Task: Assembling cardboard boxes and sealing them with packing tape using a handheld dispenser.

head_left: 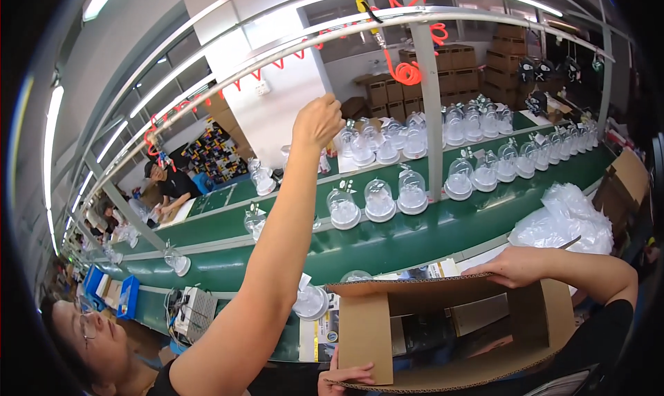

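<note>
An unfolded cardboard box (366,334) stands low in front of me with its top facing up and its inside mostly dark. My right hand (513,264) comes in from the right and grips the far rim, fingers over the edge. At the near left corner, my left hand (349,378) is closed on the cardboard, partly cut off by the lower edge. Just beyond the box's left side sits a clear dome on a white base (311,302). Another clear dome top (356,276) shows behind the far rim.
A co-worker's raised arm (273,258) crosses the left, its fist (318,121) above the green conveyor (449,223). Rows of clear domes (380,201) stand along it. A clear plastic bag heap (567,219) lies at right, a metal post (430,112) rises mid-line, blue bins (127,296) at left.
</note>
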A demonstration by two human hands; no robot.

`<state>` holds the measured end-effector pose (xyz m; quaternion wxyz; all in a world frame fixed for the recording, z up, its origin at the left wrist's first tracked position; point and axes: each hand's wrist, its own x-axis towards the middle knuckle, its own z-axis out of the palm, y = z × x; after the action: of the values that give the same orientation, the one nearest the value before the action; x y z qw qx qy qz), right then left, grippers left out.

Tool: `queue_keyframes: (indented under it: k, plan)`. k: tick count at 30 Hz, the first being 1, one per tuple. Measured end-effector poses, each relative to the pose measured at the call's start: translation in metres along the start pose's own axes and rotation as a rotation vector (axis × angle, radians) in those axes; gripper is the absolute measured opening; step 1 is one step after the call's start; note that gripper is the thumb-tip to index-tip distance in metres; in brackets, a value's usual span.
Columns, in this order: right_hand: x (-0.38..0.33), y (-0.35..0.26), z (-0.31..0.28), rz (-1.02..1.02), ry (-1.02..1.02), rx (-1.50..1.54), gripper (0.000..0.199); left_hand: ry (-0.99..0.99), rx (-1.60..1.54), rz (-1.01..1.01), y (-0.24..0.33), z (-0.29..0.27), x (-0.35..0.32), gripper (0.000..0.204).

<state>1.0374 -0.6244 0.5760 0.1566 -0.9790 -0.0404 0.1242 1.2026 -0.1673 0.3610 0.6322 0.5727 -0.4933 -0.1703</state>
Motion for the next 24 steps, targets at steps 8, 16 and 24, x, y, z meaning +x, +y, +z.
queue_keyframes:
  k: [8,16,24]
  plan:
    - [-0.005,0.001,0.003,-0.026,0.015,-0.043,0.055,-0.001,0.008,0.019,0.023,0.051,0.04,0.054]
    - [-0.043,0.069,-0.03,-0.055,-0.189,0.111,0.049,0.04,0.045,0.023,0.047,0.118,0.091,0.057]
    - [-0.061,0.11,-0.009,-0.058,-0.088,0.271,0.054,0.046,0.058,-0.019,0.061,0.136,0.108,0.061]
